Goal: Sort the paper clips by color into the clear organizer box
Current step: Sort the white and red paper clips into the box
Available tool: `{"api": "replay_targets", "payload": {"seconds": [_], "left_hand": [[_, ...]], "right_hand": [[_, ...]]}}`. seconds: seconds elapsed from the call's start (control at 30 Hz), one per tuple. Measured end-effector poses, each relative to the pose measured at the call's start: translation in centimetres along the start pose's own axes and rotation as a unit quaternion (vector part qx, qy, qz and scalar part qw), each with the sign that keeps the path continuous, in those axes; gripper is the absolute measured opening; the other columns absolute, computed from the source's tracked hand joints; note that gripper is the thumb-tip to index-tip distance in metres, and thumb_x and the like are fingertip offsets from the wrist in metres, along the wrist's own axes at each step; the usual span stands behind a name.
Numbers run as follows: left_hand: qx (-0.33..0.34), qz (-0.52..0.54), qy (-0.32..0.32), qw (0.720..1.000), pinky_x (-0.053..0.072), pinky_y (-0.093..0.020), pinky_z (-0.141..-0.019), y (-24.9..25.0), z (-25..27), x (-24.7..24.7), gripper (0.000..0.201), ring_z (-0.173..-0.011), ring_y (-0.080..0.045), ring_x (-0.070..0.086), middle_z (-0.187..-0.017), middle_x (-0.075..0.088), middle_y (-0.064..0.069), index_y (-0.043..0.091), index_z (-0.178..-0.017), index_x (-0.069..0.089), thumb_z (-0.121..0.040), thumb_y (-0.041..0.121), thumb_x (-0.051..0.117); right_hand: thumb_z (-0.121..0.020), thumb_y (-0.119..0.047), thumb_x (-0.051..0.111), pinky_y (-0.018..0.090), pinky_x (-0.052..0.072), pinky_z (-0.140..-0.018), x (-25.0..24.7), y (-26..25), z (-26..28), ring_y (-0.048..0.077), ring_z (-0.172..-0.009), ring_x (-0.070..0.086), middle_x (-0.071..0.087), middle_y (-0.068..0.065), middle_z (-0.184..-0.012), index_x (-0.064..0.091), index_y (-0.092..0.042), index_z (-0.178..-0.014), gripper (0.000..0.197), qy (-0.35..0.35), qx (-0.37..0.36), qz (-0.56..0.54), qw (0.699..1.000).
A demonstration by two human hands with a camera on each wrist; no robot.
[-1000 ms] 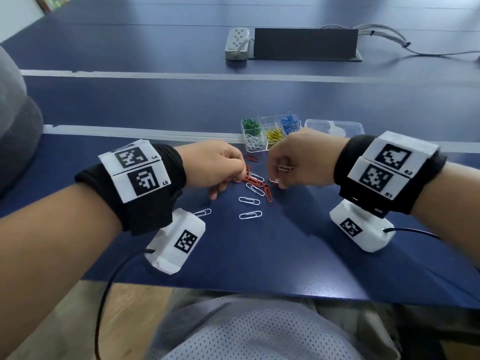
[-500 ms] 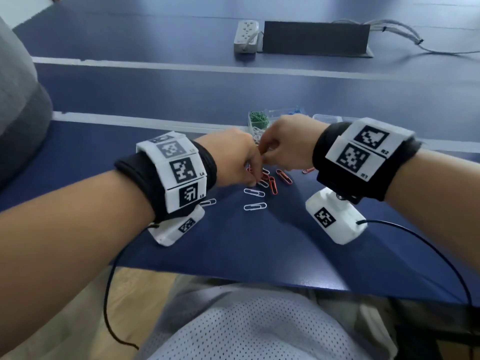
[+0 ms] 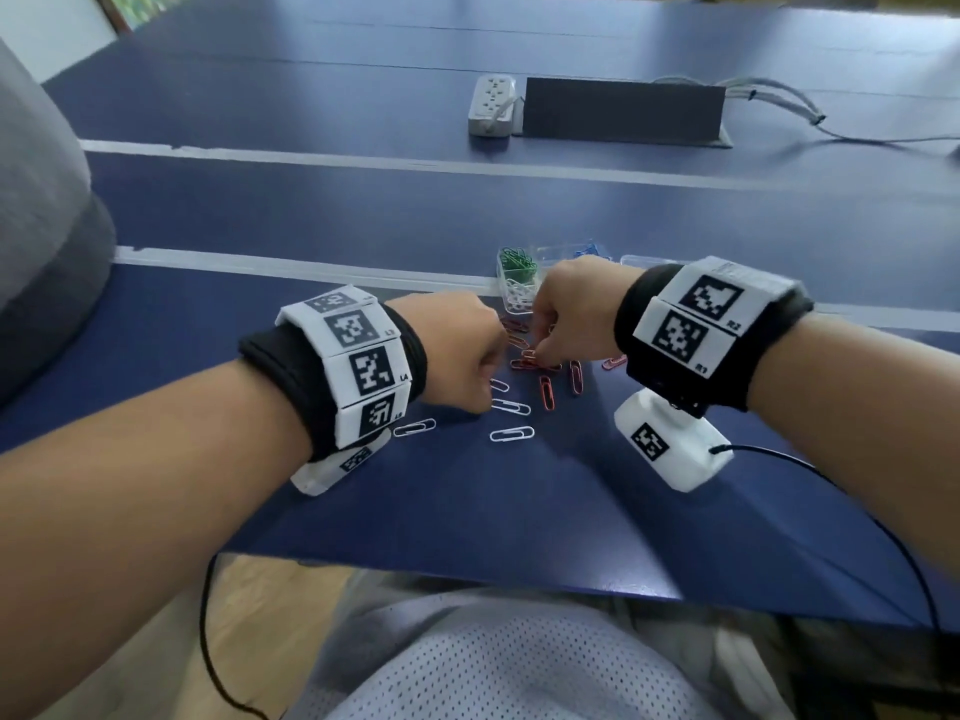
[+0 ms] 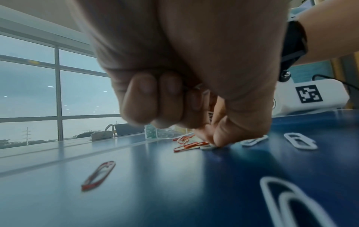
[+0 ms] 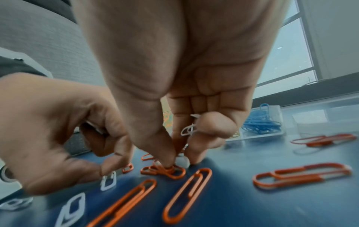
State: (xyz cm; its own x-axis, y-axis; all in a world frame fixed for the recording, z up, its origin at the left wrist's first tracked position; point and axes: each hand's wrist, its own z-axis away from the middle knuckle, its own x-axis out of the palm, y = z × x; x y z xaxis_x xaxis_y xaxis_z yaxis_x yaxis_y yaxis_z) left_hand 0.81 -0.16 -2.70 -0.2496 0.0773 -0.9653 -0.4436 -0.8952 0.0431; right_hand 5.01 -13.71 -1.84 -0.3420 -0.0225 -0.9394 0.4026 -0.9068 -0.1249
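Note:
Orange paper clips [image 3: 546,393] and white paper clips [image 3: 511,434] lie loose on the blue table [image 3: 467,511]. Behind them stands the clear organizer box [image 3: 511,298] with green, white and blue clips in separate compartments. My left hand [image 3: 487,396] keeps a white clip [image 4: 198,87] tucked under curled fingers, and its thumb and forefinger pinch down on a white clip [image 4: 208,147]. My right hand [image 3: 537,351] holds white clips [image 5: 189,129] under curled fingers. Its thumb and forefinger press onto a tangle of orange clips [image 5: 165,170]. The hands are almost touching.
A white power strip [image 3: 491,106] and a dark upright panel [image 3: 621,114] with cables sit far back. A clear lid [image 3: 631,261] lies right of the box. A grey cushion [image 3: 41,226] is at the left. The table's near edge runs just below my forearms.
Both hands came together over the pile, then lowered their fingertips onto the clips. The left hand shifted right, toward the white clips. The head view tilted.

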Motion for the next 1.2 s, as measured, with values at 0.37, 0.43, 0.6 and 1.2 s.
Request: {"api": "replay_targets", "payload": {"seconds": [0.37, 0.43, 0.6, 1.2], "left_hand": [[0.014, -0.010, 0.033, 0.999, 0.036, -0.024, -0.067, -0.2, -0.3, -0.2, 0.016, -0.082, -0.018, 0.054, -0.080, 0.058, 0.007, 0.023, -0.092, 0.069, -0.083, 0.028, 0.057], [0.005, 0.001, 0.011, 1.000, 0.039, -0.025, -0.067, -0.1, -0.3, -0.1, 0.008, -0.078, -0.017, 0.050, -0.070, 0.050, 0.009, 0.024, -0.083, 0.063, -0.079, 0.030, 0.060], [-0.032, 0.060, -0.023, 0.997, 0.033, -0.024, -0.061, -0.4, -0.3, 0.2, 0.024, -0.063, -0.014, 0.042, -0.062, 0.042, 0.009, 0.021, -0.061, 0.042, -0.075, 0.027, 0.061], [-0.141, 0.580, -0.053, 0.800, 0.033, -0.017, -0.037, -3.2, 2.9, 0.1, 0.020, -0.043, -0.014, 0.038, -0.052, 0.043, 0.001, 0.012, -0.069, 0.047, -0.053, 0.004, 0.037]], "right_hand": [[-0.083, -0.014, 0.050, 0.031, 0.057, -0.079, -0.8, 1.8, 1.3, 0.018, -0.059, 0.061, 0.065, 0.001, -0.066, 0.069, -0.020, -0.082, 0.020, -0.024, 0.042, -0.200, 0.979], [-0.082, -0.016, 0.048, 0.031, 0.054, -0.063, -0.5, 1.3, 1.6, 0.021, -0.055, 0.055, 0.065, 0.003, -0.064, 0.064, -0.015, -0.074, 0.017, -0.029, 0.049, -0.235, 0.970], [-0.082, -0.013, 0.046, 0.026, 0.048, -0.056, 0.3, -0.3, 2.2, 0.025, -0.058, 0.053, 0.060, 0.006, -0.065, 0.065, -0.009, -0.084, 0.020, -0.069, 0.020, -0.242, 0.968], [-0.079, -0.016, 0.054, 0.021, 0.049, -0.069, 1.0, -3.2, 3.0, 0.018, -0.075, 0.061, 0.065, -0.004, -0.073, 0.073, -0.021, -0.094, 0.025, -0.053, -0.094, -0.053, 0.993]]}}
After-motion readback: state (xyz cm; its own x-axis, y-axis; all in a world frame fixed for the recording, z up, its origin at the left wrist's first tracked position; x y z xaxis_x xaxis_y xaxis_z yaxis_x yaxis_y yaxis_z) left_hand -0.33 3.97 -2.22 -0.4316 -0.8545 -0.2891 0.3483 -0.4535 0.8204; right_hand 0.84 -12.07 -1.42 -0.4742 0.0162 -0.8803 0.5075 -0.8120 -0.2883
